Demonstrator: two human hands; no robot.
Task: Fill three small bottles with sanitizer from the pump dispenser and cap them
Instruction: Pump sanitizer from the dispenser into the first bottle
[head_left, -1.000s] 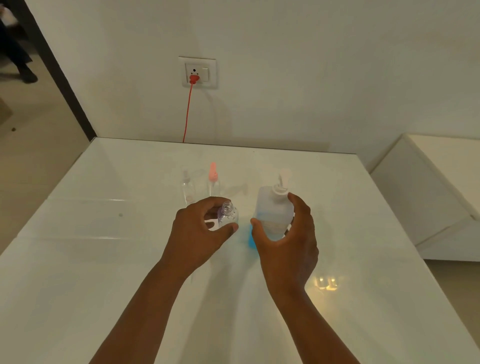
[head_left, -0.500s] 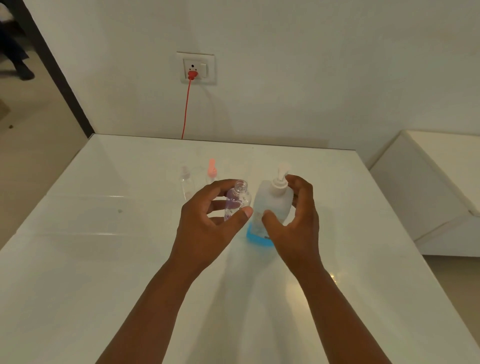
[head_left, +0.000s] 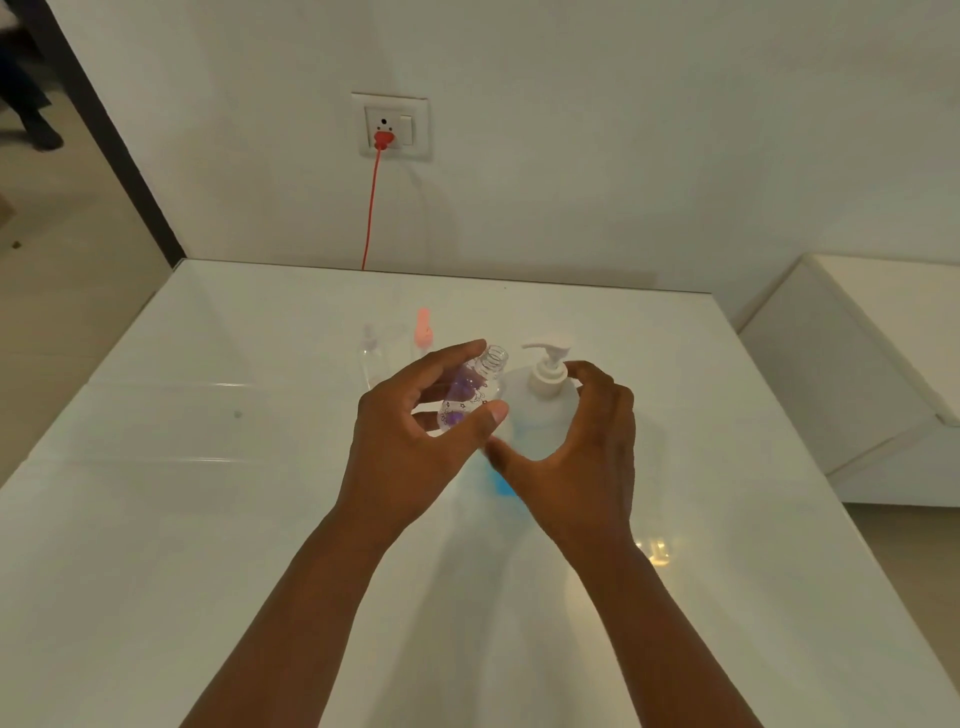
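My left hand (head_left: 415, 441) holds a small clear bottle (head_left: 474, 388) with purple print, uncapped, its open neck tilted toward the pump. The white pump dispenser (head_left: 540, 400), with blue liquid low in it, stands on the white table (head_left: 208, 519). My right hand (head_left: 582, 457) curls around the dispenser, fingers by the pump collar and thumb at its front. Two more small bottles stand behind: a clear-capped one (head_left: 370, 353) and a pink-capped one (head_left: 423, 332).
A red cord (head_left: 370, 208) runs from a wall socket (head_left: 389, 127) down behind the table's far edge. A white cabinet (head_left: 857, 374) stands to the right of the table. A dark door frame and open floor lie at the left.
My left hand raised the small bottle and tilted its neck toward the pump spout. My right hand slid up the dispenser from its body toward the pump collar.
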